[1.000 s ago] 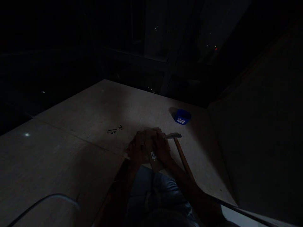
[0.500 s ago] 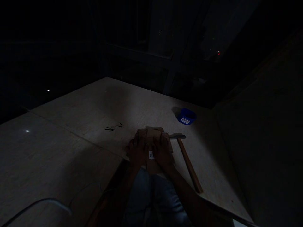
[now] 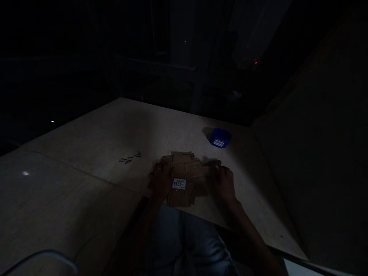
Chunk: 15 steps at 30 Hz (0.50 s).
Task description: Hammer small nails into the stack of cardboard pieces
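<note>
Pieces of brown cardboard (image 3: 180,170), stacked or folded and taped, lie at the table's near edge with a white label reading 1218 upside down. My left hand (image 3: 161,182) rests on their left side, fingers apart and pressing down. To the right of the cardboard, my right hand (image 3: 225,184) is closed at the hammer (image 3: 211,163), just below its head. The hand and forearm hide most of the wooden handle. The scene is very dark, so finger details are faint.
Several dark nails or screws (image 3: 129,158) lie loose left of the cardboard. A blue plastic tub (image 3: 220,138) with a white label stands behind the hammer. A cable (image 3: 51,253) curves at the lower left. A wall or panel (image 3: 304,153) rises along the right side.
My right hand has left the cardboard and moved right to the hammer, closing at its handle. My left hand stays on the cardboard. The view has shifted slightly.
</note>
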Each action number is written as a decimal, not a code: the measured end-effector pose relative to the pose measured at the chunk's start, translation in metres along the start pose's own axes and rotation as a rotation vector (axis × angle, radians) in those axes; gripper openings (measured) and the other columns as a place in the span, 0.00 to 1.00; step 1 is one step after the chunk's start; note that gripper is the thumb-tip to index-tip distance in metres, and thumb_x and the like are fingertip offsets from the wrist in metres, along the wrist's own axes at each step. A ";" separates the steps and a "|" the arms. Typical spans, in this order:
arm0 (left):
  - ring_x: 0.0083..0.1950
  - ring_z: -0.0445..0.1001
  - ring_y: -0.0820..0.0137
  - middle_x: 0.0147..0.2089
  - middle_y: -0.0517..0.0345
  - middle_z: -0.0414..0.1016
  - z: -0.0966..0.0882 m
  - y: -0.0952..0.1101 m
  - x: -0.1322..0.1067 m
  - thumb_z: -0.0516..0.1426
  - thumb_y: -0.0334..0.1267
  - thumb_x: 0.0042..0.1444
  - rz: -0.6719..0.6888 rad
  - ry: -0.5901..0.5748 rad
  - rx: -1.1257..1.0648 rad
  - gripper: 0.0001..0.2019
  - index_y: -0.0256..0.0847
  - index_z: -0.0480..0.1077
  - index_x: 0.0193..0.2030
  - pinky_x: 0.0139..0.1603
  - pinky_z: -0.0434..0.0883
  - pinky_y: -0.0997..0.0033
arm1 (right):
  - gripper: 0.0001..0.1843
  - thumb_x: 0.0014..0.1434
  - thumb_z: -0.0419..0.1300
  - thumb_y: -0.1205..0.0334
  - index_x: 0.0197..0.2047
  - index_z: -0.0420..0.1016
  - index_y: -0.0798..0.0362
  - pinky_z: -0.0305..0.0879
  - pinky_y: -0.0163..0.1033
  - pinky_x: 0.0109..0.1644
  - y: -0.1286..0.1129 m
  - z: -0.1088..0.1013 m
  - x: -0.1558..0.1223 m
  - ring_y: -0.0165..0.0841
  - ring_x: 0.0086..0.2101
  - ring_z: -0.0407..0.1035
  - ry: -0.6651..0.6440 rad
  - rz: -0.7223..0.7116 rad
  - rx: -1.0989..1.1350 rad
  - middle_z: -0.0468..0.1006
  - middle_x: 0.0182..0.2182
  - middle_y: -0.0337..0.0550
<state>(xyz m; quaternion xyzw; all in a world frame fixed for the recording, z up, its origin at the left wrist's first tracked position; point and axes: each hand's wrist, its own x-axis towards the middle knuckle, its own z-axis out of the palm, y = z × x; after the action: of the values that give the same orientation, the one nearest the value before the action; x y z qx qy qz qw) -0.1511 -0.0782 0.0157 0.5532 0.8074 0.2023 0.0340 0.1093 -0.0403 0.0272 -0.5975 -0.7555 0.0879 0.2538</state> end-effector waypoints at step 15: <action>0.75 0.51 0.53 0.71 0.48 0.62 0.041 0.023 0.017 0.48 0.47 0.66 0.257 0.073 -0.112 0.25 0.48 0.62 0.69 0.71 0.54 0.41 | 0.19 0.61 0.53 0.52 0.43 0.78 0.58 0.67 0.42 0.40 0.063 -0.031 -0.006 0.46 0.39 0.77 -0.236 0.160 0.092 0.82 0.41 0.59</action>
<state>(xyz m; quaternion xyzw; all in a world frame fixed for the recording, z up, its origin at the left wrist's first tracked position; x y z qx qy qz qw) -0.1260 -0.0438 -0.0104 0.6417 0.7179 0.2698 0.0093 0.1791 -0.0347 0.0244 -0.6292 -0.7251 0.2121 0.1824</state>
